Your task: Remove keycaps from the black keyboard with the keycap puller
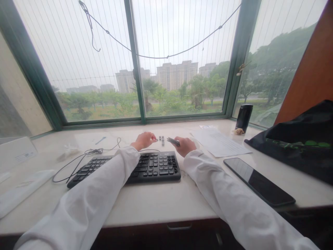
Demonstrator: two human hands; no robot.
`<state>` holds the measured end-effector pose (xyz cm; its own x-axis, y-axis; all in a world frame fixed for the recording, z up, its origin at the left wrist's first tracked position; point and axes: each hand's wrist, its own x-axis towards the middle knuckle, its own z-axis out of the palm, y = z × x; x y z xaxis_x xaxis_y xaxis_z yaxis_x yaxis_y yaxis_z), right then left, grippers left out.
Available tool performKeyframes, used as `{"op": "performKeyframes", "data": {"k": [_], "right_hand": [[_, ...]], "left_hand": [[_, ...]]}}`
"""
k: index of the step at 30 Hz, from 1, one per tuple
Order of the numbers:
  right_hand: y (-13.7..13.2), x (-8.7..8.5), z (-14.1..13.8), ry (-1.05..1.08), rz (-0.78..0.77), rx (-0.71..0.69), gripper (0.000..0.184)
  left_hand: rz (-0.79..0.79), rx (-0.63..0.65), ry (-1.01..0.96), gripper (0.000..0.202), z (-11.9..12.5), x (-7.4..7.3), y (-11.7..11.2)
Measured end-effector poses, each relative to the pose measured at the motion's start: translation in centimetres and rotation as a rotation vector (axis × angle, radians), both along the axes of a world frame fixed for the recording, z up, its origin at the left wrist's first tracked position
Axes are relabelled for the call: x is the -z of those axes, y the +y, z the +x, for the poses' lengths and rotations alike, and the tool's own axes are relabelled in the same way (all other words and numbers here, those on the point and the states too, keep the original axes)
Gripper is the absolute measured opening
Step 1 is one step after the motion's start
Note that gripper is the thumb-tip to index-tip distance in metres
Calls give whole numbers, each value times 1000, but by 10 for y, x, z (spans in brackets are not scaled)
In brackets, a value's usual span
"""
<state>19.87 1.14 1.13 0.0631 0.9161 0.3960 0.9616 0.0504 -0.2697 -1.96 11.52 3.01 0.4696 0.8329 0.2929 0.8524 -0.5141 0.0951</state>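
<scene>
My left hand (145, 140) is closed in a pinch just beyond the keyboard, its fingertips at a piece too small to make out. Beside those fingertips, several small grey pieces that look like keycaps (163, 142) lie on the white tabletop. My right hand (185, 146) grips a slim dark metallic tool (173, 141), its end pointing left toward the pieces; the exact kind is unclear. Below both hands lies a black keyboard (153, 177). Some spots at the right of its number pad look like bare key sockets. My left sleeve covers the keyboard's middle.
A coiled cable (95, 151) and a small clear plastic bag (69, 152) lie to the left. On the right are printed paper (221, 140), a black phone (260, 182), a dark can (244, 118) and a black bag (299, 139). Windows (182, 86) stand behind the table.
</scene>
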Motion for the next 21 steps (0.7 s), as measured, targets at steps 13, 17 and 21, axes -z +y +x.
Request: {"op": "performKeyframes", "data": {"k": [13,17,21], "right_hand": [[1,0,2,25,7,76,41],[0,-1,1,41,3,86,39],[-2,-2,0,44,-8,82,39]], "left_hand": [[-76,-54,76,25,21,16,37],[-80,-53,77,26,21,19,37],[-72,-51,63,25,22,21,39]]}}
